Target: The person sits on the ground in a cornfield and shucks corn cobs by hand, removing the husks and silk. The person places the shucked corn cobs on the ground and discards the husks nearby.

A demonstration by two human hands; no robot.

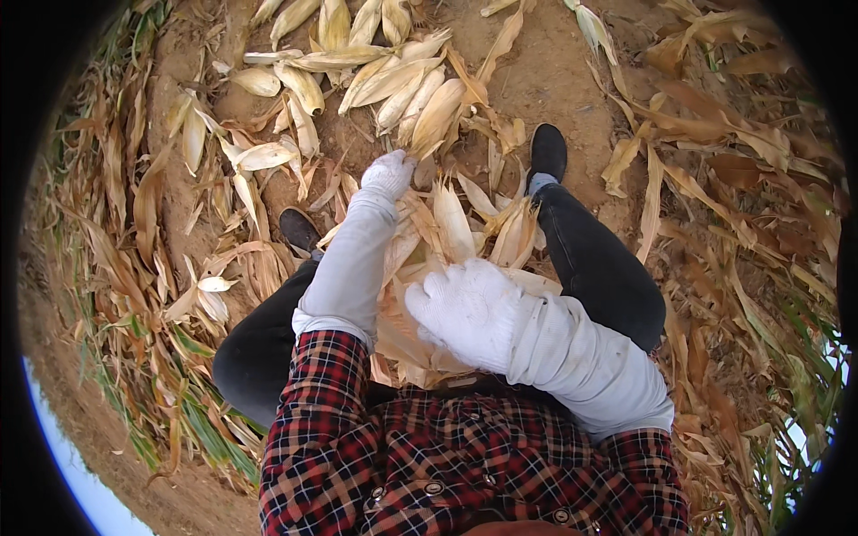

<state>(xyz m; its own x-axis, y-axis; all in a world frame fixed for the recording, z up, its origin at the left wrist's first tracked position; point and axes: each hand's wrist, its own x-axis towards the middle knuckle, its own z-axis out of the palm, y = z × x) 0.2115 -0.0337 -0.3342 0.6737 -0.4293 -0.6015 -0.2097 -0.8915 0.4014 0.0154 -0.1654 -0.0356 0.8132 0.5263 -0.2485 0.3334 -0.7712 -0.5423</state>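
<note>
My left hand point(390, 173), in a white knitted glove, reaches forward with its fingers closed at the near end of a husk-covered ear of corn point(438, 118). That ear lies against the right side of a pile of dry, pale ears. Close to my body, my right hand point(469, 311), gloved the same way, has its fingers curled; whatever they may hold is hidden beneath the hand. Loose dry husks point(402, 344) lie under it, between my legs. Just beyond it, a pale husk-wrapped ear point(453, 221) points away from me.
Several more ears point(333, 27) lie at the far edge of the pile. A few ears point(264, 156) are scattered to the left on brown soil point(559, 76). Dry corn stalks and leaves point(728, 179) cover the right side, with more point(116, 192) on the left. My shoe point(548, 150) stands near the husks.
</note>
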